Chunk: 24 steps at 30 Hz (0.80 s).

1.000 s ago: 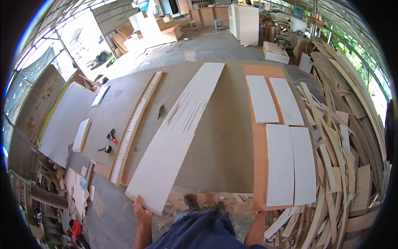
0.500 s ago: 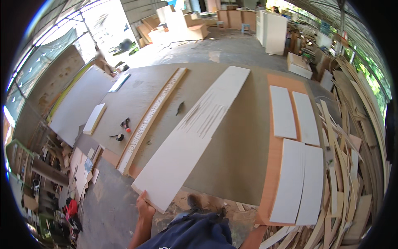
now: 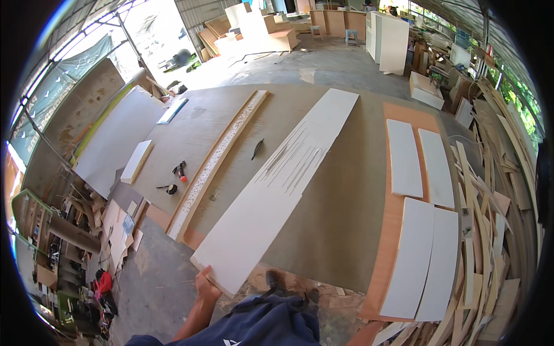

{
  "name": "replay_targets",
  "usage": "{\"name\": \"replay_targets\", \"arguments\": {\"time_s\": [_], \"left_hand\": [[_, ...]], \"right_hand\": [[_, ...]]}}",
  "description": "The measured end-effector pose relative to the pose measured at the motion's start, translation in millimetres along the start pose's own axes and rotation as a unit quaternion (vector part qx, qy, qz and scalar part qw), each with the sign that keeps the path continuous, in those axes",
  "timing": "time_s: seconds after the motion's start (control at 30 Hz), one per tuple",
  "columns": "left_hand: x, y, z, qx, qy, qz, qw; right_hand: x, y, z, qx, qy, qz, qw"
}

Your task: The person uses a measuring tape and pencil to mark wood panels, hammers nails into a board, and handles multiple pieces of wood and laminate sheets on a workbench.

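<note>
My left hand [image 3: 208, 285] grips the near end of a long white panel [image 3: 248, 228], its fingers wrapped over the edge. The panel slants across the large brown sheet on the worktable [image 3: 334, 230], its far end pointing away to the right. Several dark lengthwise streaks mark its middle; whether they are cuts or marks is unclear. My right hand does not show. A brownish shape at the bottom edge may be my right forearm, but I cannot tell.
To the left lie a narrow wood-edged strip [image 3: 216, 167], a hammer [image 3: 180, 171], a tape measure [image 3: 169, 188] and a small white board [image 3: 137, 161]. A dark slim tool [image 3: 257, 149] lies nearer the panel. Several white boards [image 3: 407, 254] rest on an orange sheet. Scrap strips [image 3: 473, 242] pile up beyond.
The whole scene has shifted slightly rightward in view as my head turns a little. My left hand keeps its grip on the panel, which lies almost unchanged on the table.
</note>
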State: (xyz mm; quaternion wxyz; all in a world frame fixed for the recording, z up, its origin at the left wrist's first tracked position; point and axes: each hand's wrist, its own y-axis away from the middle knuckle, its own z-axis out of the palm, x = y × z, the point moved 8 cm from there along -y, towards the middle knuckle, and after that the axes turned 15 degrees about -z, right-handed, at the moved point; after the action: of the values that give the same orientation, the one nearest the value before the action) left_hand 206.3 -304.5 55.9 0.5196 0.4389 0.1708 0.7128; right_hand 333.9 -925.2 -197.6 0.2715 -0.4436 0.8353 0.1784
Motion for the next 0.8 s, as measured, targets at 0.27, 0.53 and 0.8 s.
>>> {"name": "replay_targets", "arguments": {"time_s": [0.27,0.53,0.8], "left_hand": [[17.5,-10.0,-7.0,-0.026,-0.028,0.052,0.998],[40.1,-14.4,14.5,-0.058,0.042,0.086,0.994],[86.7,3.1,-20.1,-0.07,0.091,0.105,0.988]], "right_hand": [[-13.7,61.9,34.0,-0.186,0.023,-0.165,0.968],[-2.0,145.6,163.9,-0.551,0.16,-0.354,0.738],[-430.7,130.3,46.4,-0.52,-0.193,-0.374,0.743]]}}
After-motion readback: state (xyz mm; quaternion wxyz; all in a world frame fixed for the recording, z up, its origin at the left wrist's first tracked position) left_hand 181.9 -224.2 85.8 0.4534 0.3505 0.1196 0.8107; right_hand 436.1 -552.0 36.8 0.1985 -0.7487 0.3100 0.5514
